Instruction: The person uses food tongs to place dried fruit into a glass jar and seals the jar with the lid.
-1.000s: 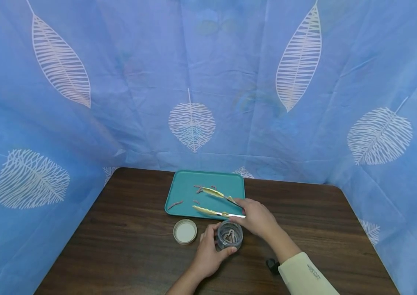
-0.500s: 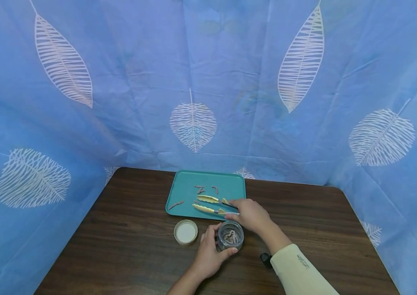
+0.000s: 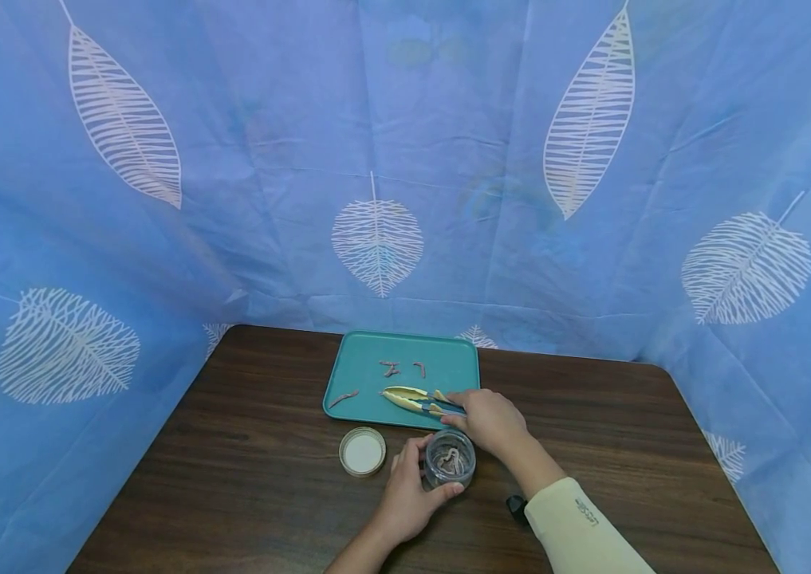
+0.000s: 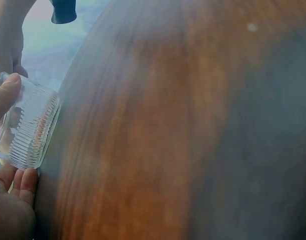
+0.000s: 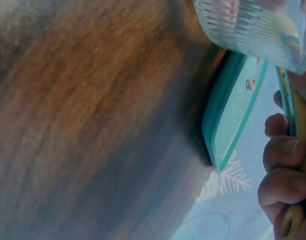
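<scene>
My left hand (image 3: pixel 405 498) is wrapped around a clear glass jar (image 3: pixel 438 481) standing on the table, its ribbed side (image 4: pixel 35 120) showing in the left wrist view. Pale pink worm-like strips lie inside the jar. My right hand (image 3: pixel 493 420) grips tongs with yellow scalloped tips (image 3: pixel 405 391), reaching left over the teal tray (image 3: pixel 448 359). Those tips nearly meet at a small pink strip (image 3: pixel 380 392), mostly hidden; whether they pinch it I cannot tell. The right wrist view shows fingers (image 5: pixel 285 150) curled round the tongs' yellow handle (image 5: pixel 303 115). More pink strips (image 3: pixel 391 368) lie on the tray.
A round lid (image 3: pixel 362 453) lies left of the jar, its pale inside facing up. Dark wood tabletop (image 3: pixel 247 478) surrounds everything. Behind hangs a blue cloth (image 3: pixel 448 239) with white leaf prints. A black object (image 3: pixel 517 508) sits at the right sleeve.
The tongs came down toward the tray's near part and their spread tips drew together. The right hand and sleeve shifted slightly left. The left hand and jar stayed in place.
</scene>
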Tool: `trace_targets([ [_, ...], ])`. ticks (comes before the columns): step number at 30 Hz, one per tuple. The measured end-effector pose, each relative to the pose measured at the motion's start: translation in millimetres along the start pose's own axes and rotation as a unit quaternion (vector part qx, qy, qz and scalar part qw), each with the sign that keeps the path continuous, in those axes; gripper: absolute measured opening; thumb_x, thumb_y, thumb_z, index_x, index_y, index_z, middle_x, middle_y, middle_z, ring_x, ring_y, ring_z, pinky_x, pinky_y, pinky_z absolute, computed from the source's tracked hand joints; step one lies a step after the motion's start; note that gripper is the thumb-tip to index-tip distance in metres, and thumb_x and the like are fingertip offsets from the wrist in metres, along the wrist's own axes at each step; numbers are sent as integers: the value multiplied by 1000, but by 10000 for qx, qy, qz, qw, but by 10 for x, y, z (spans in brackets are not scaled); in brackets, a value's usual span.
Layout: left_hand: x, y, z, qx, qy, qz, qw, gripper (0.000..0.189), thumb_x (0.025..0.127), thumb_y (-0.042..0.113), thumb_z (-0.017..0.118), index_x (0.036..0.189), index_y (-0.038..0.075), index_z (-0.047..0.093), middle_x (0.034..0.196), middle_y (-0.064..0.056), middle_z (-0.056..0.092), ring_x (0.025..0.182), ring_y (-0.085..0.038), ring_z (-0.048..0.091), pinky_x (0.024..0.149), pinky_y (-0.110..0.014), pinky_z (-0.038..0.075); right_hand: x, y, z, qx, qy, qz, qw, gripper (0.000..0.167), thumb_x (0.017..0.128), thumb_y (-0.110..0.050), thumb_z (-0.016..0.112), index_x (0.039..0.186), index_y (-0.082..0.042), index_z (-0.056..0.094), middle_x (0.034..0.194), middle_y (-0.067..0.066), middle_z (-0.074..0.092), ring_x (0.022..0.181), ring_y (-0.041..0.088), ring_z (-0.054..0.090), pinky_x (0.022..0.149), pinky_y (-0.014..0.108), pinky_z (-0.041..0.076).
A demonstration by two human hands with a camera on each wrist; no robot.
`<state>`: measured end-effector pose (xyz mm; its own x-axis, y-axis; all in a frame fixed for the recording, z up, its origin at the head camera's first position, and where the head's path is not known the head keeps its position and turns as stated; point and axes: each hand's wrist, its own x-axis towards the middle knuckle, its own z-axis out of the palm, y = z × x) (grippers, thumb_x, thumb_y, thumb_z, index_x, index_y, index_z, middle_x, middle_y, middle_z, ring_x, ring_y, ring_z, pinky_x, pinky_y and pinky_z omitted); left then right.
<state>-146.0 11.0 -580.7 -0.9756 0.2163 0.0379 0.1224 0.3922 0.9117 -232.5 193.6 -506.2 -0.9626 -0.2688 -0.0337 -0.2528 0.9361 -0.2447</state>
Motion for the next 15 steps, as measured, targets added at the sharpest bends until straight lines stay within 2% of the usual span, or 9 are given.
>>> trace_targets([
  [15,-1,23,3,24,-16,-78,10000,84,88,44,92,152,13,47,146,-7,58,129,-25,52,104,-32,59,-71,76,12,177,70,29,9998,53,100,-51,74,146,-24,71,143,6,74,124,31,75,98,54,63],
])
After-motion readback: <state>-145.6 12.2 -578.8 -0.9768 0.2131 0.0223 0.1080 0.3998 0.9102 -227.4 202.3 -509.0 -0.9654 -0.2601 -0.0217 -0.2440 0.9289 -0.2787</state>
